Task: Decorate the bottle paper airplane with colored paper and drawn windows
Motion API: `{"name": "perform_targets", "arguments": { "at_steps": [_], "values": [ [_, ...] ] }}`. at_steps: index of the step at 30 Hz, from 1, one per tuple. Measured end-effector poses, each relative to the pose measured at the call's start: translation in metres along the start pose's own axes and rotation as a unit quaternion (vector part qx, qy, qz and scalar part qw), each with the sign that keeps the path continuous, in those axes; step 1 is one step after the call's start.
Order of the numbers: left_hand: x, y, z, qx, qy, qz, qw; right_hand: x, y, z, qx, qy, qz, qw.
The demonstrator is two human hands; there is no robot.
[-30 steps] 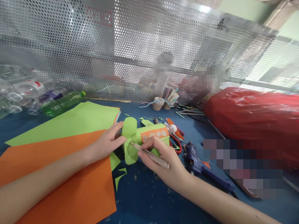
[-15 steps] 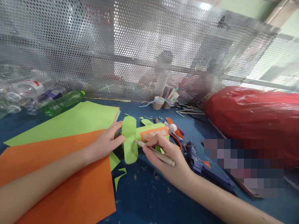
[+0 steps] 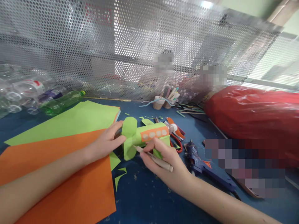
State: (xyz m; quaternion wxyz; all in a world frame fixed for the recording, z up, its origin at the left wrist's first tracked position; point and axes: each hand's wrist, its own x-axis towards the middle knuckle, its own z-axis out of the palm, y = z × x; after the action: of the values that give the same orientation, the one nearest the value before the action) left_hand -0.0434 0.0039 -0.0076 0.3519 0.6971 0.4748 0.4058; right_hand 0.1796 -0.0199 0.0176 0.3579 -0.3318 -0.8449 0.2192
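A small plastic bottle [image 3: 145,128] wrapped in light green paper lies on the blue table, its white cap pointing right. An orange strip [image 3: 161,133] with several pale oval spots runs along its side. Across its left end stands a green rounded paper piece [image 3: 130,126]. My left hand [image 3: 106,141] grips that end, fingertips behind the piece and thumb at its edge. Between the fingers of my right hand [image 3: 167,155] is a beige pen [image 3: 162,164], its tip at the lower part of the rounded piece. Whether the tip touches the paper I cannot tell.
Green [image 3: 79,121] and orange paper sheets [image 3: 93,186] lie under my left arm. A blue glue gun [image 3: 205,169] and red-handled scissors [image 3: 177,146] are to the right. Plastic bottles [image 3: 63,102], two cups [image 3: 158,104] of sticks and a red bag [image 3: 252,115] stand farther back.
My right hand has shifted slightly left and down with the pen. The lower part of the rounded green piece now looks bent. My left hand keeps its grip.
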Motion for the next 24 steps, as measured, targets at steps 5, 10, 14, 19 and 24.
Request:
{"name": "perform_targets", "arguments": {
  "at_steps": [5, 10, 14, 19, 24],
  "values": [
    [0.0006, -0.0008, 0.0001, 0.006, 0.002, 0.003, 1.000, -0.0005, -0.0023, 0.0055, 0.005, -0.030, -0.004, 1.000],
    [0.0014, -0.0036, 0.0006, 0.001, -0.001, 0.002, 1.000, 0.0007, -0.0012, 0.0074, 0.004, -0.027, -0.003, 1.000],
    [0.0009, -0.0018, 0.0004, -0.005, -0.004, -0.006, 1.000, 0.0023, -0.0023, 0.0050, 0.005, -0.022, -0.009, 1.000],
    [0.0010, -0.0022, 0.0000, -0.014, -0.013, 0.003, 1.000, 0.0041, -0.0040, 0.0029, 0.005, -0.011, -0.004, 1.000],
    [0.0021, -0.0047, 0.0001, -0.003, -0.009, 0.008, 1.000, 0.0052, -0.0040, 0.0024, 0.023, -0.011, 0.007, 1.000]
  ]
}}
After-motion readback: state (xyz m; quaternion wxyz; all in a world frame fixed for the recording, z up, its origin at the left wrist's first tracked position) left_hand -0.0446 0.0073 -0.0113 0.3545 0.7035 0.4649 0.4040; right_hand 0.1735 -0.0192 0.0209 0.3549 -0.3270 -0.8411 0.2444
